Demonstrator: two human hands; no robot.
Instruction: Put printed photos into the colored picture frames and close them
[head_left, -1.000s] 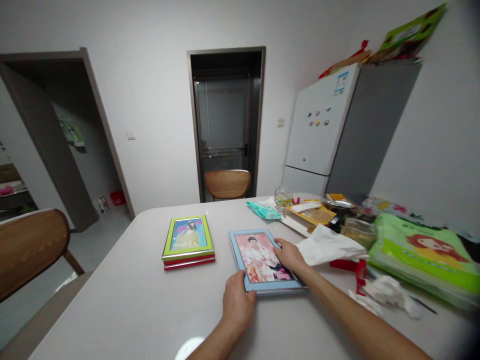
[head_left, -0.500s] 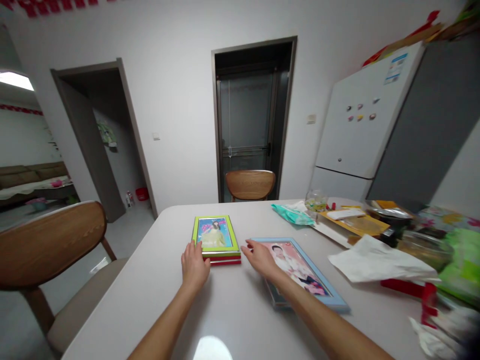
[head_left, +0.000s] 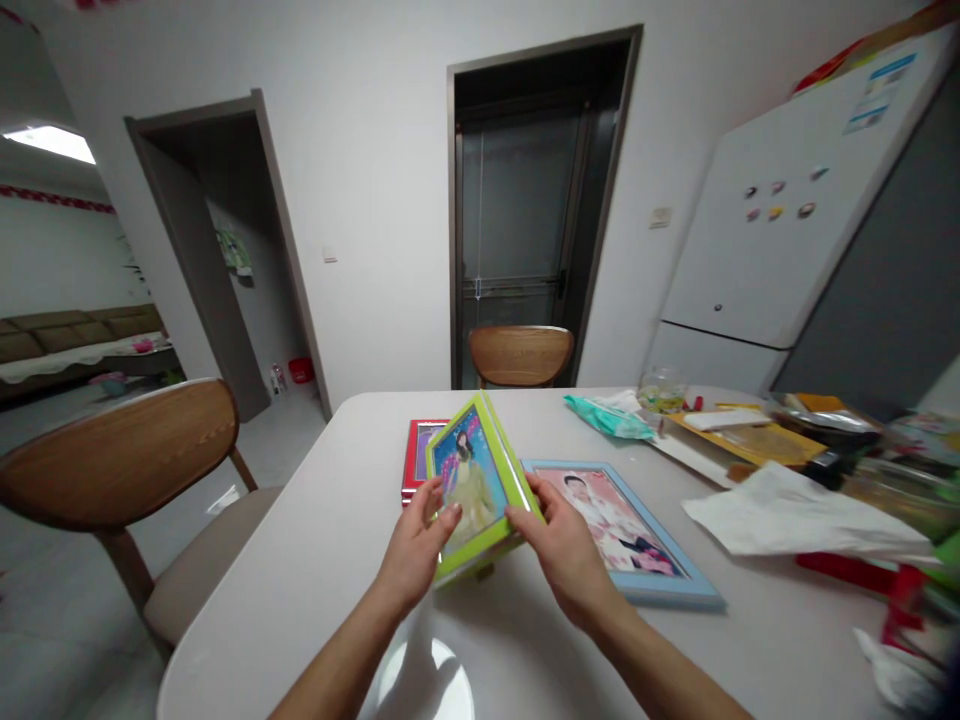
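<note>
A lime-green picture frame (head_left: 474, 478) is tilted up off the table between my two hands. My left hand (head_left: 414, 545) grips its left lower side, thumb over the picture. On the right edge my right hand (head_left: 566, 540) is closed, thumb in front and fingers behind. The picture shows a person in a pale yellow dress on blue. Behind it, partly hidden, a red picture frame (head_left: 411, 458) lies on the table. A larger light-blue picture frame (head_left: 660, 595) lies flat beyond my right hand, its photo facing up.
On the right of the white table (head_left: 315, 560) lie a teal packet (head_left: 609, 418), a white tissue (head_left: 795, 510), a yellow envelope (head_left: 757, 440), a glass jar (head_left: 664, 388) and red ribbon (head_left: 904, 605). Wooden chairs stand at the left (head_left: 135, 455) and far side (head_left: 521, 355).
Both hands have taken hold of the green frame and lifted it off the red one, tilting it and bringing it nearer. The red frame's front now shows. The view has shifted slightly left.
</note>
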